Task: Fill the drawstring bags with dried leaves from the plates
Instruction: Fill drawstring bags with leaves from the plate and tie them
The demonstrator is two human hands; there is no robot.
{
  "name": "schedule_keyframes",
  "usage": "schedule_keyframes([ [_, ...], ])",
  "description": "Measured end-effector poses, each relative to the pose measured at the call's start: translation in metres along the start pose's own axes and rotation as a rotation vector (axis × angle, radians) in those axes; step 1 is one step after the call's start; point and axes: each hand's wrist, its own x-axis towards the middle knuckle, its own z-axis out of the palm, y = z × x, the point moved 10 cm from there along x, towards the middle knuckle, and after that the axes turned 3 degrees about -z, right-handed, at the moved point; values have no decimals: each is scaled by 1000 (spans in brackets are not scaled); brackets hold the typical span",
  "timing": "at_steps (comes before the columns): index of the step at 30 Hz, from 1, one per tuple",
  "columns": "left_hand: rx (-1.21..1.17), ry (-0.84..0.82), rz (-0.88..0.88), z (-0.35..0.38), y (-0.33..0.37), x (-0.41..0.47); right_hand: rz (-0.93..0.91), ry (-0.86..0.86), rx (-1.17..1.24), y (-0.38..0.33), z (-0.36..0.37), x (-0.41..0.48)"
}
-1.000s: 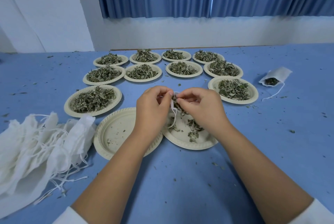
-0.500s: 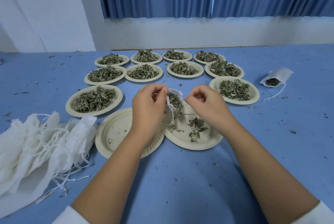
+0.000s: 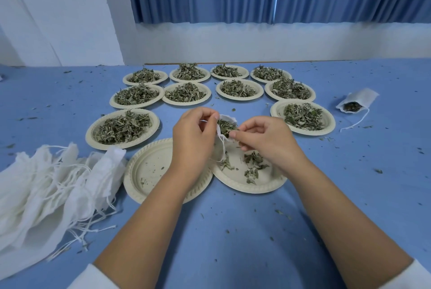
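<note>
A small white drawstring bag [image 3: 225, 126], its mouth open and full of dried leaves, hangs above a nearly empty plate [image 3: 263, 182] that holds a few leaves [image 3: 253, 165]. My left hand [image 3: 194, 133] pinches the bag's left rim. My right hand [image 3: 264, 138] pinches the rim on the right side. The bag's string dangles down between my hands. An empty plate [image 3: 149, 172] overlaps that plate on the left. Several plates heaped with dried leaves [image 3: 123, 126] stand behind.
A pile of empty white drawstring bags [image 3: 46, 186] lies at the left. One filled bag [image 3: 355, 103] rests at the far right with its string trailing. Leaf crumbs are scattered over the blue table [image 3: 233, 230]. A wall and blue curtain stand behind.
My hands first drew apart, opening the bag's mouth. My right hand has now come back to the bag's rim. The bag sits slightly higher, and its leaves show more clearly.
</note>
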Motion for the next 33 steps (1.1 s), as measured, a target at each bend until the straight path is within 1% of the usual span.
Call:
schedule_keyframes([
  [4, 55, -25, 51, 4, 6, -2, -122, 81, -78, -12, -4, -2],
  [7, 78, -29, 72, 6, 9, -3, -250, 125, -212, -25, -3, -5],
  [12, 54, -41, 79, 8, 10, -5, -377, 194, -369, -37, 0, -11],
  [16, 34, -64, 82, 12, 12, -8, -445, 148, -579, -40, 11, -14],
  [18, 24, -79, 91, 13, 13, -9, -433, 73, -679, -35, 20, -11],
  [20, 43, -87, 103, 14, 15, -10, -388, -37, -759, -27, 30, -8],
  [22, 51, -80, 97, 13, 13, -9, -363, -67, -736, -24, 31, -9],
  [26, 40, -59, 79, 9, 10, -6, -403, 100, -600, -36, 11, -10],
  [27, 38, -57, 78, 8, 10, -6, -423, 116, -578, -38, 10, -11],
  [29, 31, -67, 72, 10, 10, -6, -442, 73, -574, -39, 16, -12],
  [33, -20, -167, 53, 20, 8, -8, -411, -72, -606, -28, 33, -9],
])
